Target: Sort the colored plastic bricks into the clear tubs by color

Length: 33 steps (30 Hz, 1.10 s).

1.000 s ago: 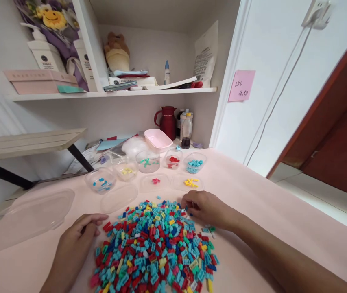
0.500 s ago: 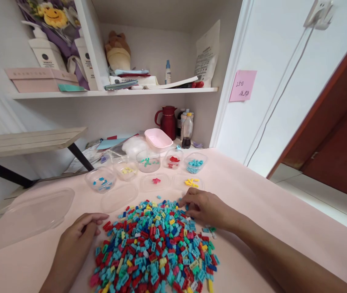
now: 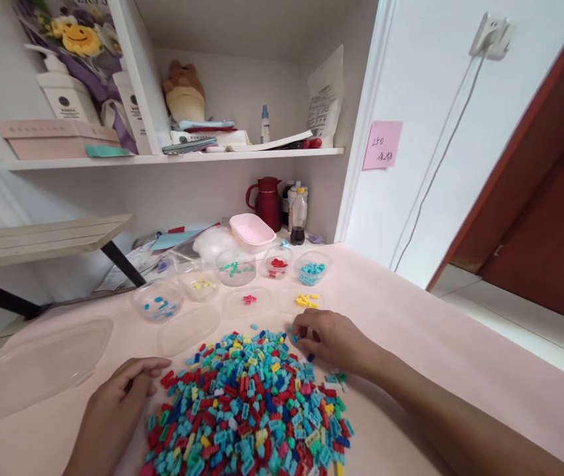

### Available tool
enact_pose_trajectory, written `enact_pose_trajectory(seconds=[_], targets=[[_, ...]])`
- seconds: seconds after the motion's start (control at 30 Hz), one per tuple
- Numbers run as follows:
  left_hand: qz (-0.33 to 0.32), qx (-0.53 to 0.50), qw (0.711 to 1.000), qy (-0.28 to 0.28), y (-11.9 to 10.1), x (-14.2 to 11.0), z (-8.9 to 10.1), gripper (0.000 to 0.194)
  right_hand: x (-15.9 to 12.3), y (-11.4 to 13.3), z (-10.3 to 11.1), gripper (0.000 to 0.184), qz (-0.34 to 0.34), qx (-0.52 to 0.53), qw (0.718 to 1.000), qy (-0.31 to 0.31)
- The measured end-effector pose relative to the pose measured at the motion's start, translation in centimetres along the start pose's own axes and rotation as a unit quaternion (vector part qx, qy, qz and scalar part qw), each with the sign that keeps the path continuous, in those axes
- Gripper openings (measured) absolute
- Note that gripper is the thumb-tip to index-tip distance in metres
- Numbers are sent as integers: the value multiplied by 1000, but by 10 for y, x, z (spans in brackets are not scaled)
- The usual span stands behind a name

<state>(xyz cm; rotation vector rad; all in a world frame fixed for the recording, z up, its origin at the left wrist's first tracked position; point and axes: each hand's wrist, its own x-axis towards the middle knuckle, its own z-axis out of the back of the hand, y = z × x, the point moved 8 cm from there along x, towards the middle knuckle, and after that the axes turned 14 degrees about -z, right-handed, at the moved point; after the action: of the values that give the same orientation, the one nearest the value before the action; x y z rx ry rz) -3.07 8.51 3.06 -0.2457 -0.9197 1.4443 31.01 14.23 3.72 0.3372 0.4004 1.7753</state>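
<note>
A large heap of small toy building bricks [image 3: 246, 403] in light blue, red, green, yellow and dark blue is spread in front of me. My right hand [image 3: 331, 337] is at the heap's far right edge, its fingers curled and closed around a light blue toy brick [image 3: 295, 338] at the fingertips. On the left side, my left hand [image 3: 120, 403] rests on the table beside the heap, holding nothing, with its index finger stretched out and the thumb apart. A few loose bricks [image 3: 336, 380] lie below my right hand.
Behind the heap stand clear tubs of sorted bricks: blue [image 3: 157, 301], pale yellow [image 3: 199, 284], green [image 3: 236, 268], red [image 3: 278, 264] and light blue [image 3: 313, 270]. Flat lids carry pink bricks [image 3: 249, 299] and yellow bricks [image 3: 307, 301]. A pink basin [image 3: 252, 229] and red jug [image 3: 268, 205] stand farther back.
The whole view has shifted slightly, so the scene sits a little more to the left. My right hand's fingers have moved a little at the heap's edge. My left hand stays resting.
</note>
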Motion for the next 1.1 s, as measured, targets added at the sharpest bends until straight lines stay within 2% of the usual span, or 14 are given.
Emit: enact_pose_trajectory(seconds=[0.2, 0.37, 0.57, 0.93, 1.1], targets=[[2, -10, 1000, -3, -2, 1, 0, 35, 3, -13, 8, 17, -39, -20, 999, -17], [14, -20, 1000, -2, -5, 0, -1, 34, 4, -13, 5, 20, -27, -41, 999, -7], [-2, 2, 1000, 13, -2, 1, -5, 34, 4, -10, 0, 16, -21, -30, 999, 8], [-15, 20, 1000, 18, -3, 0, -4, 34, 0, -2, -2, 29, 47, 14, 998, 39], [-8, 22, 1000, 14, -4, -2, -3, 34, -3, 5, -4, 28, 89, 8, 995, 38]])
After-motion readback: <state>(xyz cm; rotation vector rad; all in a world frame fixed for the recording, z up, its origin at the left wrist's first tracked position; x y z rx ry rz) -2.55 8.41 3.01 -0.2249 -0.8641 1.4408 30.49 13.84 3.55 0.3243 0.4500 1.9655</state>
